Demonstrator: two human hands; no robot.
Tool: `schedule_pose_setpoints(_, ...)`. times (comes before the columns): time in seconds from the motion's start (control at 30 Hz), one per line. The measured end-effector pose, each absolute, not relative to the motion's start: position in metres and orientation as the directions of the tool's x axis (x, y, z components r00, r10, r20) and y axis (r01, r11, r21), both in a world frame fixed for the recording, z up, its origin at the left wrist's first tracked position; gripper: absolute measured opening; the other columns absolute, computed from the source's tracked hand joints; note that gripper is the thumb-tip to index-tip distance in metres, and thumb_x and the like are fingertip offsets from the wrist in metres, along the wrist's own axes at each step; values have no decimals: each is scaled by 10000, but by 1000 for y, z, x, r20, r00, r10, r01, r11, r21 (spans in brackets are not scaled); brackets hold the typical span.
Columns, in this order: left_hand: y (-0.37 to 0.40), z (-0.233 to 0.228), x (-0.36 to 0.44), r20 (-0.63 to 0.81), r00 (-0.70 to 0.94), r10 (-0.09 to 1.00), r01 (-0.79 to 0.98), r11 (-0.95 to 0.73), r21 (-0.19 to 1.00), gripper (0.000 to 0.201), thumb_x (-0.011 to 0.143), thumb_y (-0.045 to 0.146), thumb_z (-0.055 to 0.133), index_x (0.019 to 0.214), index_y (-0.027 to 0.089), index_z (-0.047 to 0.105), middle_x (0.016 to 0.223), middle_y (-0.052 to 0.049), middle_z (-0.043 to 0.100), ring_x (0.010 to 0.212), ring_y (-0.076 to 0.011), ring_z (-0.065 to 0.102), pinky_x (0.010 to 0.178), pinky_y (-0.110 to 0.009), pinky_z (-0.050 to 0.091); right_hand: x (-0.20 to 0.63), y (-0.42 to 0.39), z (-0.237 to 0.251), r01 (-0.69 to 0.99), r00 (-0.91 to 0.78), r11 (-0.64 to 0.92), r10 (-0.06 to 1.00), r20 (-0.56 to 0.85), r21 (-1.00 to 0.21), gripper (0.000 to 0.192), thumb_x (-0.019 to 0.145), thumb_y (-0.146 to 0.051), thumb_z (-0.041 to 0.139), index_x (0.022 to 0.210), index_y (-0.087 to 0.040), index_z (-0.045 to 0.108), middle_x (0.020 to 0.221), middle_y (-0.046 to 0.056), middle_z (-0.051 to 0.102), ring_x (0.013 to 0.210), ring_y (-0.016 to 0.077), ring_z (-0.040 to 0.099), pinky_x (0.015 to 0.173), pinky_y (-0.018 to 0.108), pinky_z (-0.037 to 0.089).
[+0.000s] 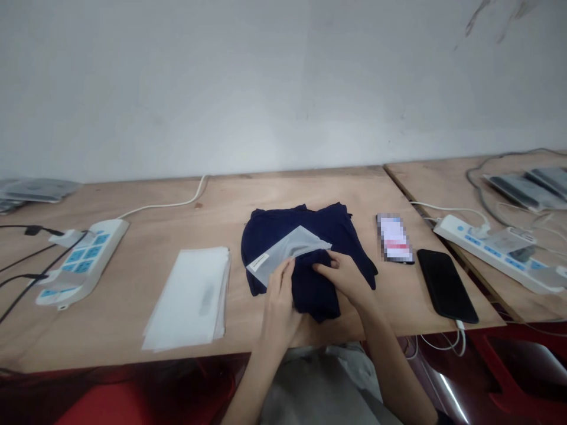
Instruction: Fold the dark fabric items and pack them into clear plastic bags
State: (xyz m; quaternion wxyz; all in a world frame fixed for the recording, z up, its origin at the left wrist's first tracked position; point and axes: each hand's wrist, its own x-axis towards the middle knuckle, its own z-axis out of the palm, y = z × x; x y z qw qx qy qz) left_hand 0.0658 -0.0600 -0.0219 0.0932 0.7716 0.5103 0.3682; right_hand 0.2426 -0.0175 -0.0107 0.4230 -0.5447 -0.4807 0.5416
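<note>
A folded navy garment [315,289] is held between my two hands near the table's front edge. My left hand [282,292] grips its left side, with the fingers at the mouth of a frosted plastic bag [283,248]. My right hand [343,273] pinches the top right of the garment, thumb pressed on the cloth. The bag carries a small white label at its left corner, and its open end meets the folded garment; whether any cloth is inside I cannot tell. Beneath them more navy cloth [354,242] lies spread on the table.
A stack of frosted bags [190,298] lies to the left. White power strips stand at the far left [84,260] and right [496,254], with cables. Two phones, one lit [396,239] and one dark [447,286], lie on the right. Packed bags [39,190] sit at the back left.
</note>
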Motion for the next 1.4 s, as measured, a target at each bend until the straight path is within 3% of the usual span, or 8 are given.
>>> schedule_pose_setpoints(0.2, -71, -22, 83, 520, 190, 833, 815, -429, 390, 813, 724, -85, 399, 1498, 154, 329, 1387, -176, 528, 1254, -311, 524, 1012, -501, 467, 224, -11, -8, 351, 165, -193, 976, -142, -916, 136, 729, -309, 646, 750, -181, 687, 719, 38, 725, 758, 242, 691, 652, 283, 493)
schedule_pose_setpoints(0.4, -78, -18, 103, 551, 194, 812, 831, -434, 348, 740, 818, -55, 380, 1526, 129, 271, 1416, -193, 504, 1282, -306, 499, 1009, -476, 471, 197, -12, 3, 350, 393, -260, 913, -110, -900, 230, 812, -395, 600, 909, -192, 648, 884, 97, 745, 798, 253, 694, 686, 314, 493)
schedule_pose_setpoints(0.63, -63, -6, 99, 551, 119, 826, 780, -421, 463, 743, 860, 22, 427, 1554, 156, 200, 1513, -188, 404, 1399, -314, 392, 1095, -511, 419, 210, -29, 5, 280, 22, -56, 998, -52, -958, 464, 885, -335, 523, 1327, -197, 500, 975, 94, 732, 868, 247, 708, 757, 353, 534)
schedule_pose_setpoints(0.87, -64, -11, 101, 535, 155, 831, 699, -474, 535, 743, 848, -14, 367, 1549, 180, 217, 1519, -154, 407, 1416, -259, 384, 1117, -473, 419, 199, -23, -11, 339, 210, -162, 973, -93, -927, 166, 796, -288, 600, 936, -199, 581, 796, 56, 704, 660, 209, 679, 619, 313, 522)
schedule_pose_setpoints(1.07, -64, -7, 82, 558, 190, 808, 726, -499, 474, 652, 873, 113, 538, 1490, 165, 332, 1520, -190, 390, 1421, -308, 372, 1133, -532, 369, 211, -26, -17, 76, -16, -6, 1000, -7, -997, 373, 874, -323, 545, 1233, -223, 534, 1196, 113, 690, 1093, 215, 675, 927, 359, 536)
schedule_pose_setpoints(1.17, -76, -6, 59, 590, 27, 807, 715, -428, 553, 467, 854, 244, 644, 1301, 160, 536, 1306, -176, 563, 1225, -286, 563, 1003, -444, 484, 233, -49, -23, 100, 75, -61, 996, -53, -993, 328, 891, -375, 548, 1183, -228, 573, 1154, 105, 701, 1057, 217, 685, 903, 357, 548)
schedule_pose_setpoints(1.27, -93, -10, 41, 358, -76, 931, 657, -224, 720, 193, 879, 349, 617, 959, 176, 647, 791, -37, 639, 746, -180, 647, 711, -297, 517, 239, -77, -32, 135, 112, -248, 966, -234, -959, 277, 884, -477, 559, 924, -212, 628, 792, 50, 700, 712, 191, 694, 617, 287, 557)
schedule_pose_setpoints(1.4, -103, -20, 42, -218, -18, 976, 406, 207, 890, 446, 913, 542, 499, 662, 183, 579, 528, 25, 499, 505, -128, 512, 528, -245, 396, 217, -98, -38, 31, -123, -443, 888, -444, -896, 399, 861, -587, 549, 837, -193, 610, 618, -13, 607, 386, 112, 506, 352, 226, 371)
